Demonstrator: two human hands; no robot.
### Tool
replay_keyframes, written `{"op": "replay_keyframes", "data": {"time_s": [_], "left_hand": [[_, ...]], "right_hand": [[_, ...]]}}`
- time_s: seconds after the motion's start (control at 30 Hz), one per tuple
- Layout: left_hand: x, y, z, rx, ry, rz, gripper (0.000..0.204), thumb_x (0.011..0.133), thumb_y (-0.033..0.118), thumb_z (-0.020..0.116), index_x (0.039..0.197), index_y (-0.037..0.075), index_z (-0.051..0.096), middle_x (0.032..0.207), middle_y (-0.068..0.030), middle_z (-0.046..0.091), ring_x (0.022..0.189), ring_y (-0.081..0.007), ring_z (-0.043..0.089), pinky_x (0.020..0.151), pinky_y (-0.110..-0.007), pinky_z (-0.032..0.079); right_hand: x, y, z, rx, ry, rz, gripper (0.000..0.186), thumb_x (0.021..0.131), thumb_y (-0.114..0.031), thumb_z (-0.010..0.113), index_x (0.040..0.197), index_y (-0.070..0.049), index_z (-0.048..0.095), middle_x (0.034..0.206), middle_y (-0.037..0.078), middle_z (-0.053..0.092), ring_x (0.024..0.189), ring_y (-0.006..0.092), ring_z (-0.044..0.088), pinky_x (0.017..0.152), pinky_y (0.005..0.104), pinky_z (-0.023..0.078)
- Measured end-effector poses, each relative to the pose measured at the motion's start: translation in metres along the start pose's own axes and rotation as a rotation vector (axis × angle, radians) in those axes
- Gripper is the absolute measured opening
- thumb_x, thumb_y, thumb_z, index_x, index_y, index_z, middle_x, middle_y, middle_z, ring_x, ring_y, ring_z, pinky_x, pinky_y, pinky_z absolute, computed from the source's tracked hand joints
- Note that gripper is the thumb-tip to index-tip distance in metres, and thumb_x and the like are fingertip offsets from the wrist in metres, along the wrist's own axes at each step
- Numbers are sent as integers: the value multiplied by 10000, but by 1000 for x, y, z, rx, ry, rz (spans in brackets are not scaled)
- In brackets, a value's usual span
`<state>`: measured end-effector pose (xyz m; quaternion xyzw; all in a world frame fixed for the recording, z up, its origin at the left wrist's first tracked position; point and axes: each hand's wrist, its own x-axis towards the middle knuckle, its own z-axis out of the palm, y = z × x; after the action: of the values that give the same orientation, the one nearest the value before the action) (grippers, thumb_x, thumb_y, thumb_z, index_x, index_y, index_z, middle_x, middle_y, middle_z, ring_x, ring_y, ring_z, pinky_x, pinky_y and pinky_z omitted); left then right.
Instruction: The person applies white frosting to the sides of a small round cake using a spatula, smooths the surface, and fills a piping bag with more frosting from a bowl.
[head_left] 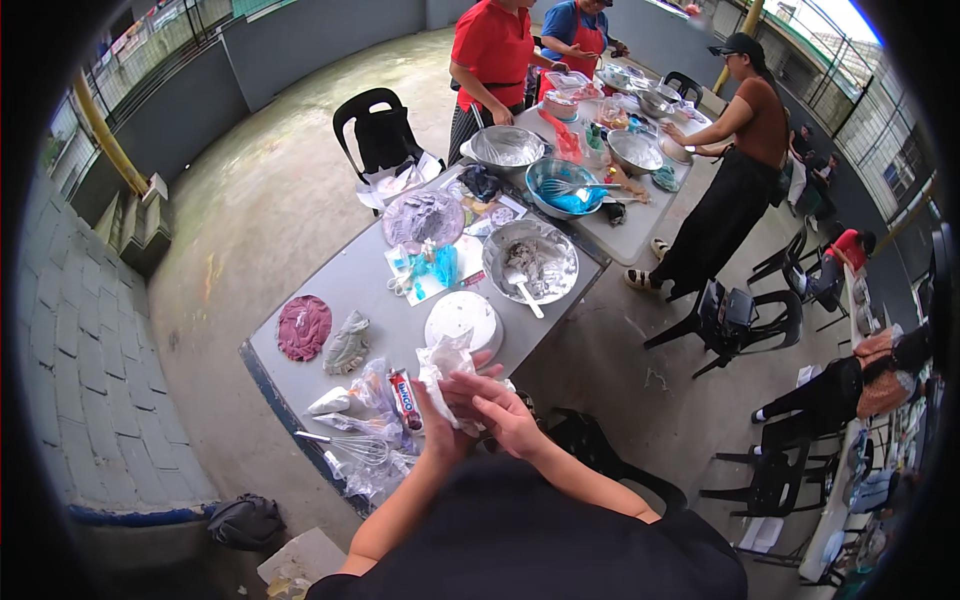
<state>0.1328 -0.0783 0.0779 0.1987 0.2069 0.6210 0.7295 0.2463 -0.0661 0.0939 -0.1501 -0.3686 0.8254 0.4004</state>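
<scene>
Head view, looking down: a person's left hand (437, 416) and right hand (505, 412) met over a grey counter (345, 282), just on the near side of a white round board (462, 318). The grip was pressed together, palm toward palm, fingers mostly straight, with a crumpled white sheet (443, 362) caught between; its loose end stuck up and overlapped the board's near edge from this angle. Whether any fingertip pinched the sheet, I could not tell.

The step looked like rubbing the sheet between the palms. Done well, that probably called for keeping it bunched, turning to a fresh fold often, working it between the fingers, and holding loose corners off the board.

As for labels, a red and blue packet (405, 400) lay left of the board and nearer the person, bearing bold pale lettering. Printed papers (425, 293) lay beyond the board, to its left, their writing too small to read. The wire whisk (350, 446), farther left and nearer than the board, and the metal bowl (560, 245), beyond it to the right, showed no readable marks.
</scene>
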Motion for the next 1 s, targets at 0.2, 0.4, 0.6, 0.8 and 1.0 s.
{"op": "replay_keyframes", "data": {"time_s": [0.2,0.4,0.6,0.8,1.0], "left_hand": [[88,-47,30,570,365,268,599,852,573,412,926,-12,514,766,-143,605,663,-217,597,594,-313,491],[149,-80,16,-124,324,-11,586,855,642,240,925,101,455,641,-92,509,687,-234,592,593,-395,491],[178,-102,66,52,111,-20,734,865,627,167,1364,91,220,1345,-139,345,1222,-260,369,1007,-369,310],[190,-117,79,549,315,77,759,864,628,173,1370,62,191,1349,-133,333,1234,-244,345,1008,-341,299],[190,-122,80,603,336,31,780,868,621,182,1375,30,164,1353,-129,317,1246,-230,320,1010,-314,282]], "right_hand": [[26,-53,-73,-290,-75,-32,510,913,-37,356,1382,1,160,1409,113,251,1307,207,233,1056,307,180],[50,-115,-123,-947,-372,-146,493,894,-34,373,1363,12,228,1403,133,280,1313,208,227,1062,311,142],[55,-130,-169,143,-115,100,444,891,21,293,1330,-33,337,1390,115,315,1300,205,273,1047,291,207],[57,-128,-186,-689,-228,-268,585,779,115,318,1346,-26,298,1444,159,170,1344,267,153,1060,315,132],[54,-145,-213,-944,-167,-230,705,672,98,421,1347,0,247,1381,223,274,1296,340,250,1058,415,192]]}}
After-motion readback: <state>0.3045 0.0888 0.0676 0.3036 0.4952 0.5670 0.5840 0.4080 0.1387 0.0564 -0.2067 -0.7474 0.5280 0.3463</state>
